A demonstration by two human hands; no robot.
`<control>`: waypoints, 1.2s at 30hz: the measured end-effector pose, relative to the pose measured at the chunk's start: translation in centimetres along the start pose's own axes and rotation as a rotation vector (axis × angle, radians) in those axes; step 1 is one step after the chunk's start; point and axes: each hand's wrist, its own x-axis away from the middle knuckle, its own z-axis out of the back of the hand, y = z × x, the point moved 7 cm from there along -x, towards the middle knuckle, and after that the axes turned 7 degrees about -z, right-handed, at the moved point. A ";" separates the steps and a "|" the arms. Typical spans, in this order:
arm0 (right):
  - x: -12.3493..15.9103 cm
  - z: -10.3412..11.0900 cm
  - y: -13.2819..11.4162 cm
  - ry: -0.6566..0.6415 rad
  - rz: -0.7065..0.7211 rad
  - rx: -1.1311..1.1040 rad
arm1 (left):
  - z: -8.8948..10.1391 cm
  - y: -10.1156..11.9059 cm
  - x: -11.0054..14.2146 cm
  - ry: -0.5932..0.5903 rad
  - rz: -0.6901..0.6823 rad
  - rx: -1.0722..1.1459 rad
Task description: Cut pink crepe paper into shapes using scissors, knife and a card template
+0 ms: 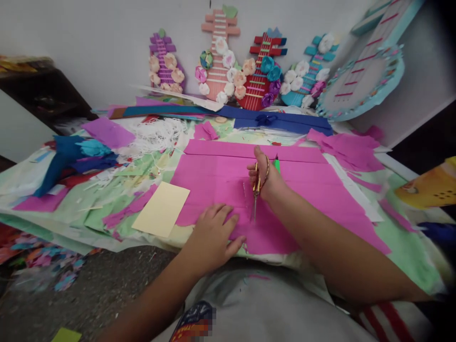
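Observation:
A large sheet of pink paper lies over the front of the table, with a straight fold or strip along its far side. My right hand is closed around the gold handles of a pair of scissors, whose blades point down at the sheet beside a short cut edge. Just behind that hand shows a green thing with a dark pointed tip; whether it is held cannot be made out. My left hand rests flat with fingers spread at the sheet's near edge. Left of it lies a pale yellow card.
Several flower-decorated paper guitars stand against the wall. Tangled white string, blue paper and pink scraps surround the sheet. An orange-yellow object is at the right edge. Paper bits litter the floor at left.

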 end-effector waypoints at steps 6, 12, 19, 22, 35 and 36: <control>-0.2 -0.1 0.7 0.011 -0.004 0.013 | -0.1 0.0 0.0 -0.028 0.026 0.014; 0.0 -0.2 1.4 -0.007 -0.033 0.035 | 0.0 0.0 0.1 -0.001 0.021 0.031; 0.3 -0.3 2.1 -0.005 -0.041 0.116 | 0.0 -0.1 0.2 0.017 0.015 0.037; 0.3 -0.2 2.1 0.020 -0.013 0.159 | -0.1 -0.1 0.2 0.031 0.008 0.025; 0.6 -0.4 2.1 -0.003 0.091 0.168 | -0.1 0.0 0.4 0.031 -0.002 0.018; 0.5 -0.4 2.2 0.001 0.087 0.162 | -0.1 0.0 0.4 0.030 -0.001 0.015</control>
